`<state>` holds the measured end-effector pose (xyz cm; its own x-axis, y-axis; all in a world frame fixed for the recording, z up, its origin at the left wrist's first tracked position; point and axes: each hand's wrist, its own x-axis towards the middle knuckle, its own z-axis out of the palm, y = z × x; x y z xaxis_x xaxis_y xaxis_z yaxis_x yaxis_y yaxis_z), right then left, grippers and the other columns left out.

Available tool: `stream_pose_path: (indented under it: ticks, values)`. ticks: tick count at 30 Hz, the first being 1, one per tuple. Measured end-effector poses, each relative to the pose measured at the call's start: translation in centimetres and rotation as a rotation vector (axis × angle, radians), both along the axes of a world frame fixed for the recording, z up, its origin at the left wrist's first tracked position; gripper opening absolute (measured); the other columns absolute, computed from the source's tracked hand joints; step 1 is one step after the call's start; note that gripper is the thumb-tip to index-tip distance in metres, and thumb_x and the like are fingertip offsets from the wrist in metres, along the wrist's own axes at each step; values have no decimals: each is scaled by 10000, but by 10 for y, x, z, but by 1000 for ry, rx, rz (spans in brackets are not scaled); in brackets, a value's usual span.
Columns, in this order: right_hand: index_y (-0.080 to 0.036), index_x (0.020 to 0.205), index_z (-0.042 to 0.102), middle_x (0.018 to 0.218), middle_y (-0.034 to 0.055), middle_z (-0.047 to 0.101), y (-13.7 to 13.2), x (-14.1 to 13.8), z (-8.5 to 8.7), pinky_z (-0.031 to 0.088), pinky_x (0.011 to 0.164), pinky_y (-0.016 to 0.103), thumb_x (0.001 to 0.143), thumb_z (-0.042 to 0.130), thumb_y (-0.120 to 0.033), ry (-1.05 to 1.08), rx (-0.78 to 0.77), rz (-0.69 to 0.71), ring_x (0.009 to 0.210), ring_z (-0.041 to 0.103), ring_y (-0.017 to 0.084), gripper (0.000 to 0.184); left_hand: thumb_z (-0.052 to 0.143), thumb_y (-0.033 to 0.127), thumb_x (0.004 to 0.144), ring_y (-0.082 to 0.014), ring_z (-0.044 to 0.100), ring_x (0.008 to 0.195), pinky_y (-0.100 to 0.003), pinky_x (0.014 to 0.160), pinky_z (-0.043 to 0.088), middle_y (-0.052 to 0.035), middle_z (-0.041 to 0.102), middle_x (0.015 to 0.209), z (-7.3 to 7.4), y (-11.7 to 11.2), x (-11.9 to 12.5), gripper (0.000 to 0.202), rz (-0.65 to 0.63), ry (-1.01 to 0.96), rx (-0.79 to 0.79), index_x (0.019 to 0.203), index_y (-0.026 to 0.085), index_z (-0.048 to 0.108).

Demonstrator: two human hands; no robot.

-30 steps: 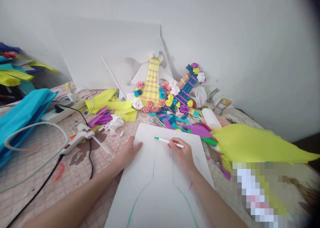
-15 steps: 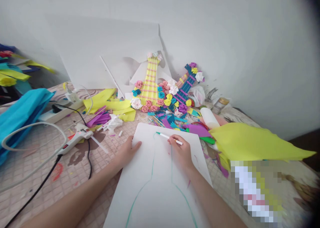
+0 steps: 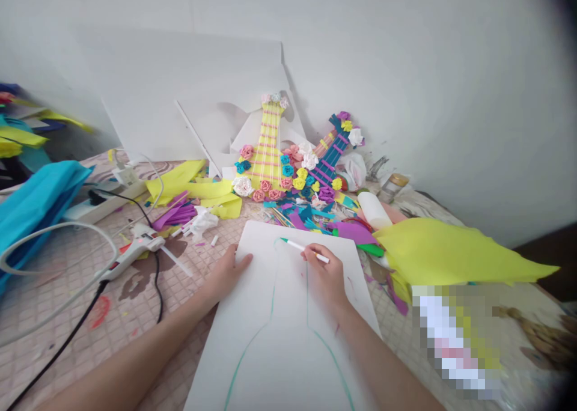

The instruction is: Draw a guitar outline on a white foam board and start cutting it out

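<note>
A white board (image 3: 279, 339) lies on the floor in front of me with a green guitar-shaped outline drawn on it. My right hand (image 3: 325, 279) is closed round a white marker with a green tip (image 3: 303, 250), whose tip rests near the board's far edge at the top of the outline. My left hand (image 3: 228, 274) lies flat with its fingers stretched out on the board's left edge.
Two paper guitars with paper roses, a yellow one (image 3: 267, 152) and a blue one (image 3: 331, 155), lean on white boards by the wall. Coloured paper scraps (image 3: 311, 216), a yellow sheet (image 3: 446, 252), a glue gun (image 3: 128, 252) with cables, a power strip (image 3: 106, 200) and blue paper (image 3: 31, 203) surround me.
The marker tip has moved up and slightly left along the outline's top, where a short green curve now shows. My left hand has stayed on the board's edge.
</note>
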<state>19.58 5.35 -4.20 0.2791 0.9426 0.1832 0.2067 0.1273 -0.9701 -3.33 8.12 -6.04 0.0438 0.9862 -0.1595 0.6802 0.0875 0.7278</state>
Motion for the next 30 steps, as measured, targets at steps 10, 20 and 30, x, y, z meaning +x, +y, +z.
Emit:
stream_pose_path:
  ticks: [10, 20, 30]
  values:
    - [-164, 839, 614, 808, 52, 648, 0, -7, -1, 439, 620, 253, 760, 537, -428, -90, -12, 66, 737, 585, 185, 286, 355, 531, 804, -245, 577, 911, -342, 764, 426, -103, 597, 1001, 3, -2, 1, 541, 7, 10, -4, 1173, 140, 416]
    - [-168, 832, 592, 815, 42, 616, 0, -2, -4, 450, 647, 263, 778, 512, -416, -112, 33, -52, 764, 565, 186, 266, 361, 535, 799, -241, 582, 870, -355, 749, 431, -102, 601, 1023, 2, 0, 0, 496, -6, -7, -4, 1112, 159, 443]
    - [-165, 828, 593, 811, 54, 621, -3, 5, -4, 452, 687, 286, 753, 539, -428, -87, 54, -120, 806, 574, 207, 278, 373, 545, 784, -262, 571, 950, -370, 789, 425, -119, 589, 1074, 0, 1, 0, 528, 4, -14, -1, 1132, 153, 435]
